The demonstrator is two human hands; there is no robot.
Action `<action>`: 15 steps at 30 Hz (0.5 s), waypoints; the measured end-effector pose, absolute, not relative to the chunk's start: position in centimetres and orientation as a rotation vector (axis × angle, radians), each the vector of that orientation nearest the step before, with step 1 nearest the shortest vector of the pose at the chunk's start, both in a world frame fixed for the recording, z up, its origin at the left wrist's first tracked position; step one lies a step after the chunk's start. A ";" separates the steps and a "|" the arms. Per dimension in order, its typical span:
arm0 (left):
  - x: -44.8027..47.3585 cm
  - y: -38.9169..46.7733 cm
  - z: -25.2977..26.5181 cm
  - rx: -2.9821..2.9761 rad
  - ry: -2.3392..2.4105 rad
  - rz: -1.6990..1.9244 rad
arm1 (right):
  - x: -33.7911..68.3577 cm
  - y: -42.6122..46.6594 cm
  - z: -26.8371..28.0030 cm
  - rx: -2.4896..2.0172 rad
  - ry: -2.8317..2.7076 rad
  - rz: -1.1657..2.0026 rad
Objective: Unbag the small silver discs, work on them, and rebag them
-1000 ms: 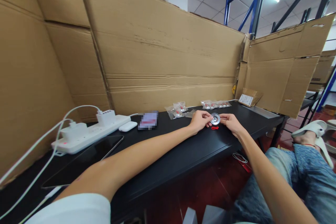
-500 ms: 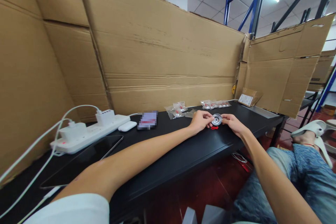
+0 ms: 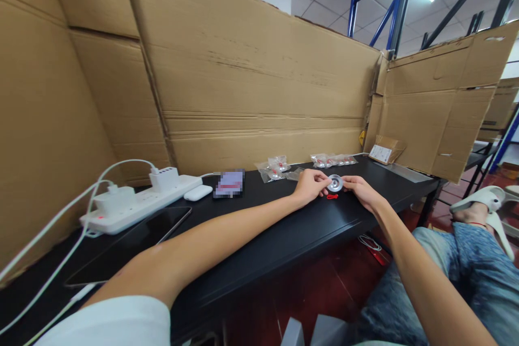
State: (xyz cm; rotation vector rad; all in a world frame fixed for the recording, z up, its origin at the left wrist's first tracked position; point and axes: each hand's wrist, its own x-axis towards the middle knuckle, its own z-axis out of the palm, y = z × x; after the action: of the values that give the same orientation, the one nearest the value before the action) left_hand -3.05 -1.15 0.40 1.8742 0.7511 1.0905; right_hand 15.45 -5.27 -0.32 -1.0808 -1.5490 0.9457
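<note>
Between my two hands, a round silver metal disc (image 3: pixel 335 183) with a ringed centre is held just above the black table. The fingers of my left hand (image 3: pixel 313 186) pinch its left edge. At the opposite edge, the thumb and fingers of my right hand (image 3: pixel 359 189) close on the rim. A small bundle of red string (image 3: pixel 332 197) shows right below the disc; whether it is tied to it I cannot tell. Behind my left hand lie clear plastic bags (image 3: pixel 273 168) with small silver and red pieces. More such packets (image 3: pixel 333 160) lie in a row farther back.
On the left of the black table (image 3: pixel 259 248) are a white power strip (image 3: pixel 141 205) with cables, a dark tablet (image 3: pixel 130 246), a white case (image 3: pixel 198 193) and a phone-like device (image 3: pixel 229 184). Cardboard walls (image 3: pixel 259 75) enclose the back. A brown parcel (image 3: pixel 385 150) stands at the far right.
The view has shifted very slightly. Both hands keep their grip on the disc, whose face looks tilted a little differently.
</note>
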 end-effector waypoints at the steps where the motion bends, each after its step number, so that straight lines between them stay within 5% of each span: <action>1: -3.1 -1.1 0.3 1.874 0.748 1.093 | 15.5 -5.2 -0.4 -1.080 -1.549 0.944; 15: -3.1 -1.2 0.5 1.857 0.727 1.078 | 15.5 -5.2 -0.7 -1.103 -1.585 0.826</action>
State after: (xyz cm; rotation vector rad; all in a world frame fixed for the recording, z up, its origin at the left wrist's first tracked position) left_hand -3.06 -1.25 0.49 1.8565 0.7266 1.0780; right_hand 15.52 -5.15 -0.70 -1.1030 -1.5847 0.8261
